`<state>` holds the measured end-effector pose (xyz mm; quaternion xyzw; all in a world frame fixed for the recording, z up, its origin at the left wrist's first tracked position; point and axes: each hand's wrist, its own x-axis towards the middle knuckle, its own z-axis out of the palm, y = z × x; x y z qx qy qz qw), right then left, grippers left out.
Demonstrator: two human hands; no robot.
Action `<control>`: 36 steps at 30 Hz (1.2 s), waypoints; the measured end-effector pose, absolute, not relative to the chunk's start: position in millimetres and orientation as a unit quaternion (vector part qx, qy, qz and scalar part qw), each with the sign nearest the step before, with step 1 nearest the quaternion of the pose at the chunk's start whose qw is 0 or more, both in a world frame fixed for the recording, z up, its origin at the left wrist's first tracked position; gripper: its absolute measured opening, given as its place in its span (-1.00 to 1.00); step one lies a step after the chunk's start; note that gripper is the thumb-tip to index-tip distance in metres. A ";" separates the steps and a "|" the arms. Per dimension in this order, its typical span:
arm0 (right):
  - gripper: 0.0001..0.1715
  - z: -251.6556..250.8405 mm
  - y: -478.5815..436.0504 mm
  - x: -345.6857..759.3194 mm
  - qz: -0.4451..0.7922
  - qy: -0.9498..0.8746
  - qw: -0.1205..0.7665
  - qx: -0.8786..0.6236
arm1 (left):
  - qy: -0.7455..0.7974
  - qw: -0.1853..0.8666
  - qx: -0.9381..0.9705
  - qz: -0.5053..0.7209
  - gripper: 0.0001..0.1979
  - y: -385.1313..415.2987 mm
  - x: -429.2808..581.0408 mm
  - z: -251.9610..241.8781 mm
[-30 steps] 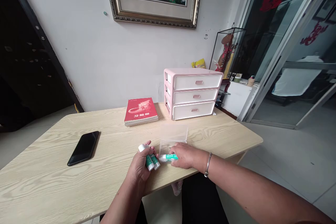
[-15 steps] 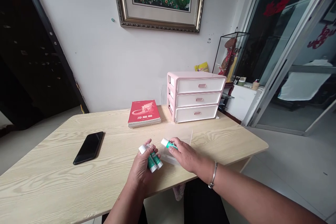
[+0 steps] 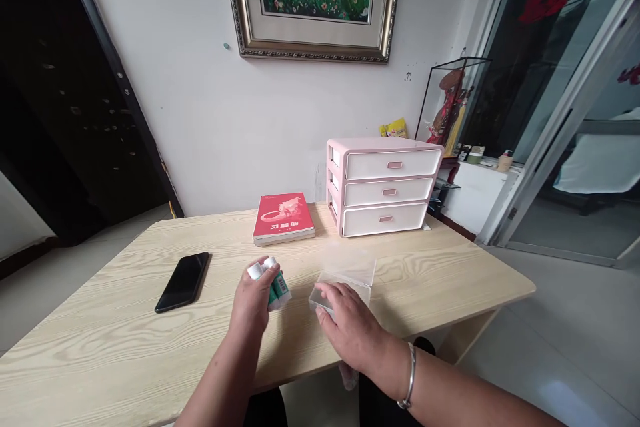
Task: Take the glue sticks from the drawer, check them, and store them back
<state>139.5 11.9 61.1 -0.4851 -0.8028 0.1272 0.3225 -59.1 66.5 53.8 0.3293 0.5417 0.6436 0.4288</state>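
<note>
Two white-capped green tubes [image 3: 281,285] show above the table [image 3: 225,340], grasped by the left hand [image 3: 250,303], which partly hides them. The right hand [image 3: 353,327] covers much of one open clear box [image 3: 316,299]; whether it grips anything, I cannot tell. Beyond are one phone [image 3: 183,282] and one three-drawer cabinet [image 3: 380,144].

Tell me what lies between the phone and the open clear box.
In the head view, the left hand, holding green-and-white tubes, is between phone and box.
</note>
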 end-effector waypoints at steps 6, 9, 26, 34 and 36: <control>-0.57 35.9 9.5 164.3 0.053 -0.815 0.333 -0.472 | 0.644 -0.036 0.692 0.323 -0.57 123.8 -75.4 63.4; -0.55 29.1 2.9 171.3 0.019 -0.819 0.341 -0.461 | 0.621 -0.047 0.745 0.239 -0.58 150.6 -65.2 54.1; -0.42 10.9 0.1 193.9 -0.003 -0.841 0.342 -0.420 | 0.570 0.037 0.783 0.247 -0.26 171.2 -65.0 18.4; -0.45 9.3 4.9 202.8 -0.027 -0.846 0.335 -0.414 | 0.600 0.026 0.773 0.202 -0.33 167.0 -86.4 16.0; -0.49 9.2 7.1 205.9 -0.036 -0.839 0.348 -0.417 | 0.587 0.029 0.787 0.191 -0.39 169.9 -89.1 14.3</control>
